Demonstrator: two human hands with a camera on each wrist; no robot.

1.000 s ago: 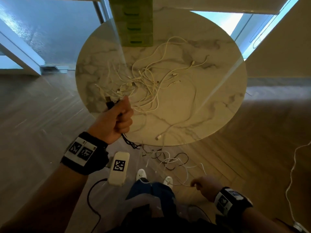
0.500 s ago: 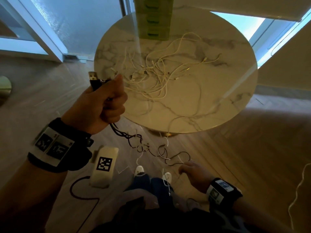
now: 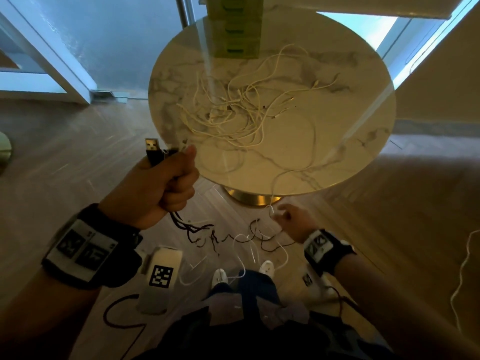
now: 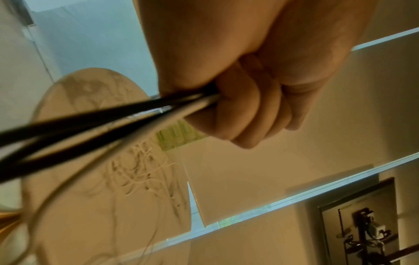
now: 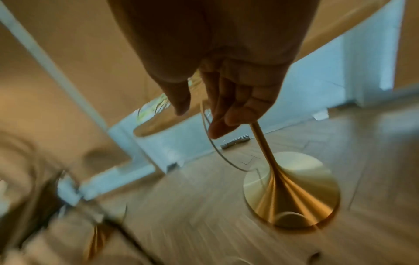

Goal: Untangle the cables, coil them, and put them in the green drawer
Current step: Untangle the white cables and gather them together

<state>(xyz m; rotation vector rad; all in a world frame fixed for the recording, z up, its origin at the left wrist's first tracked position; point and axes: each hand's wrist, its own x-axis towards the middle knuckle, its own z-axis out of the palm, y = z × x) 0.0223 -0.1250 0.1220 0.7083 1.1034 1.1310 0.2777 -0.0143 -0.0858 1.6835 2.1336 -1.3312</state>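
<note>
A tangle of white cables (image 3: 233, 118) lies on the round marble table (image 3: 350, 152). The green drawer unit (image 3: 235, 27) stands at the table's far edge and shows in the left wrist view (image 4: 179, 138). My left hand (image 3: 168, 183) is raised beside the near-left rim in a fist round black cables (image 4: 108, 114). A USB plug (image 3: 152, 149) sticks up from the fist, and the black strands trail down to a black-and-white tangle on the floor (image 3: 233, 237). My right hand (image 3: 288, 219) is low by the table base, fingers (image 5: 226, 122) curled round a thin white cable (image 5: 217, 152) that hangs from the table edge.
The gold pedestal base (image 5: 292, 193) stands just beyond my right hand. A white device with a marker tag (image 3: 159, 276) and its black lead lie on the wooden floor by my feet (image 3: 220, 275). Another white cable (image 3: 465, 268) hangs at the far right.
My left hand has risen with the black cables, so the USB plug now stands clear above the fist. My right hand has moved forward from the floor tangle to the hanging white cable.
</note>
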